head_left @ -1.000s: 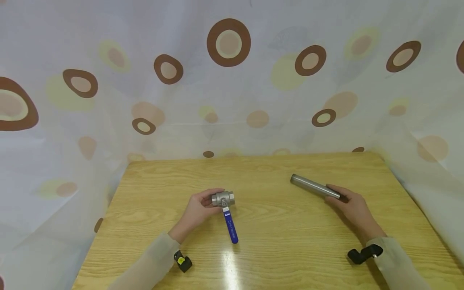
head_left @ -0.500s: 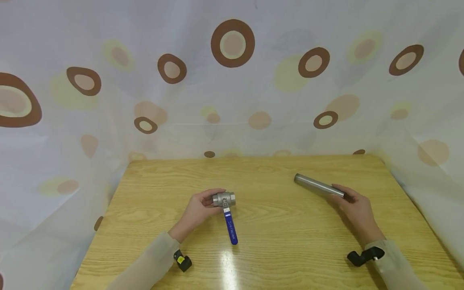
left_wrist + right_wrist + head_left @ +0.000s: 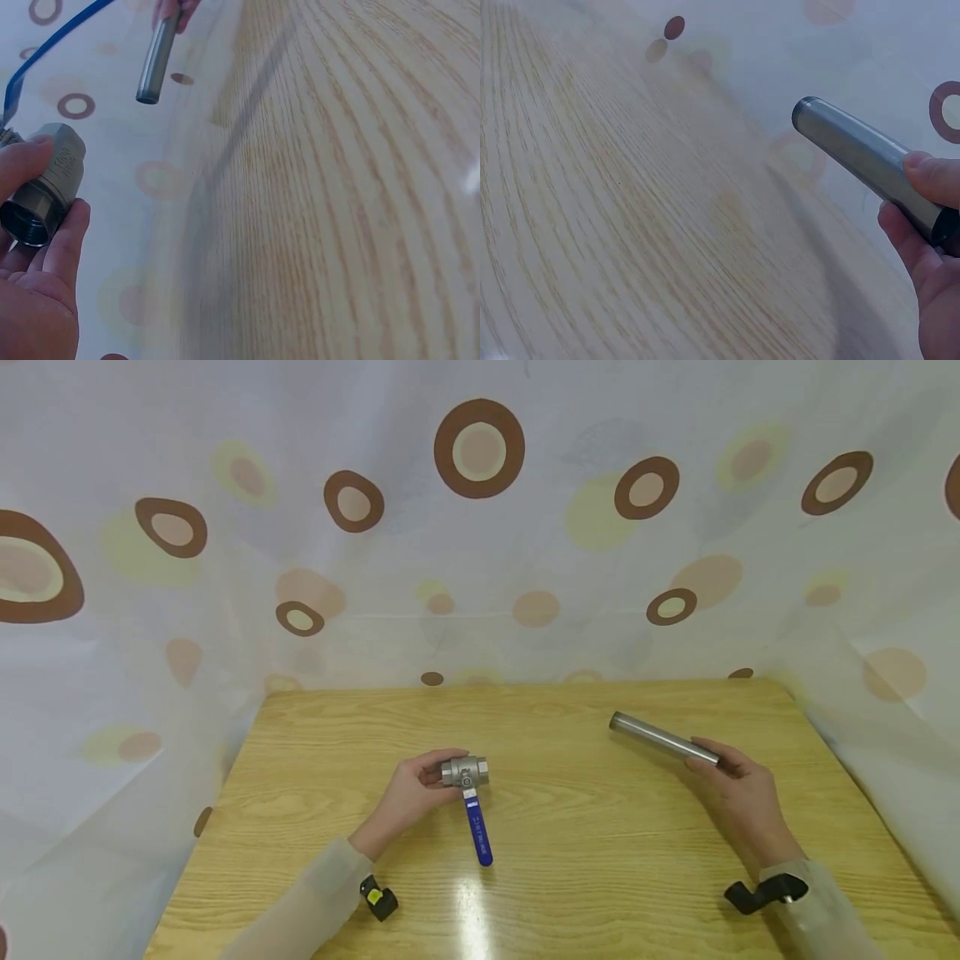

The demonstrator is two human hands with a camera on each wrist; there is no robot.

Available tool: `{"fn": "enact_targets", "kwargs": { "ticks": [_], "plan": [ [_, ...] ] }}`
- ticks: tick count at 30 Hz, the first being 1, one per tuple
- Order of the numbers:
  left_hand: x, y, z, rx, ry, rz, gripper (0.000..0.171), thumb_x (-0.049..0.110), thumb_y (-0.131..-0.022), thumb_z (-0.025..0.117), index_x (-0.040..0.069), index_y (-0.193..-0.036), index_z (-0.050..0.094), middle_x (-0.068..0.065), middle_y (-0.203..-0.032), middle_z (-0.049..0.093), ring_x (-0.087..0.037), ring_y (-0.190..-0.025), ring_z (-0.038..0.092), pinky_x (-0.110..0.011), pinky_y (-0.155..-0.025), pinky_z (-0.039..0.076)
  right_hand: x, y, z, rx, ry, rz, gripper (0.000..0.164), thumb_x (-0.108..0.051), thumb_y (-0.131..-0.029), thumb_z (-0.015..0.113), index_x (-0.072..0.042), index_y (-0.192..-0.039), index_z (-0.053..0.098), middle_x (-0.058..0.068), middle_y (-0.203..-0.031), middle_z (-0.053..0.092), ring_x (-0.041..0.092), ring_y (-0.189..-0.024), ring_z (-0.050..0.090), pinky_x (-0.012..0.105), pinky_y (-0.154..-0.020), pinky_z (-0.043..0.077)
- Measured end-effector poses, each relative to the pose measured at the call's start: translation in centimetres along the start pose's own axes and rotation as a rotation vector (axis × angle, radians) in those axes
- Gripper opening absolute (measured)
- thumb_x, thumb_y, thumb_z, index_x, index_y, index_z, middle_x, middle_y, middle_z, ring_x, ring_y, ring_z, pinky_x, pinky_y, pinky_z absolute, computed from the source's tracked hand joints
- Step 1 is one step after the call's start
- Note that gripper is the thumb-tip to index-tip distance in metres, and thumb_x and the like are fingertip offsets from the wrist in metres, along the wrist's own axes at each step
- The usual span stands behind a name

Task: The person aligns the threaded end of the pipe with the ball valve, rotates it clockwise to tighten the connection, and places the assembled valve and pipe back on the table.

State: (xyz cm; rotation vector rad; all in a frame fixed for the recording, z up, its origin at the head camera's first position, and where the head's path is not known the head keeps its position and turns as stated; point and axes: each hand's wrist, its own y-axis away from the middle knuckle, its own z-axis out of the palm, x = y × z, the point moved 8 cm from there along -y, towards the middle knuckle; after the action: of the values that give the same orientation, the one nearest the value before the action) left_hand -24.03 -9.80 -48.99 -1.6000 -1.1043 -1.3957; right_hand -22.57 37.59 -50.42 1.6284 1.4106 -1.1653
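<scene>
My left hand (image 3: 408,797) grips a metal ball valve (image 3: 465,771) by its body, thumb on one side and fingers on the other. Its blue lever handle (image 3: 477,832) points toward me in the head view. The left wrist view shows the threaded bore of the valve (image 3: 30,217) between thumb and fingers. At the right, my right hand (image 3: 750,797) holds a steel pipe (image 3: 660,737) near its lower end. The pipe slants up to the left, and the right wrist view shows a threaded far end on the pipe (image 3: 862,154). Valve and pipe are well apart.
Both hands are above a wooden table (image 3: 555,860). A patterned white curtain (image 3: 525,527) stands behind it and along both sides. Black camera mounts sit on the left wrist (image 3: 378,899) and the right wrist (image 3: 765,892).
My right hand has drifted slightly to the right with the pipe, and the pipe's far end has risen a little. The left hand and valve have hardly moved.
</scene>
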Motion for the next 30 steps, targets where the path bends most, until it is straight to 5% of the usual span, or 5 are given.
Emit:
{"fn": "enact_targets", "kwargs": {
  "ticks": [22,30],
  "plan": [
    [0.3,-0.1,0.4,0.01,0.032,-0.001,0.054,-0.004,-0.087,0.076,0.001,-0.139,0.062,-0.025,-0.141,0.06,-0.04,-0.124,0.064,-0.034,-0.1,0.058,-1.7,1.2,0.3,-0.052,-0.253,-0.089,0.04,-0.002,-0.099,0.068,0.0,-0.139,0.064,-0.014,-0.108,0.075,-0.005,-0.096,0.067,0.007,-0.083,0.054],
    [0.3,-0.2,0.6,0.014,0.028,-0.014,0.054,-0.002,-0.088,0.076,0.002,-0.14,0.063,-0.023,-0.142,0.059,-0.038,-0.124,0.064,-0.033,-0.1,0.058,-2.8,1.7,0.3,-0.078,-0.229,-0.107,0.039,-0.003,-0.102,0.064,0.001,-0.141,0.062,-0.013,-0.106,0.076,-0.003,-0.101,0.067,0.007,-0.085,0.053]
  ]
}}
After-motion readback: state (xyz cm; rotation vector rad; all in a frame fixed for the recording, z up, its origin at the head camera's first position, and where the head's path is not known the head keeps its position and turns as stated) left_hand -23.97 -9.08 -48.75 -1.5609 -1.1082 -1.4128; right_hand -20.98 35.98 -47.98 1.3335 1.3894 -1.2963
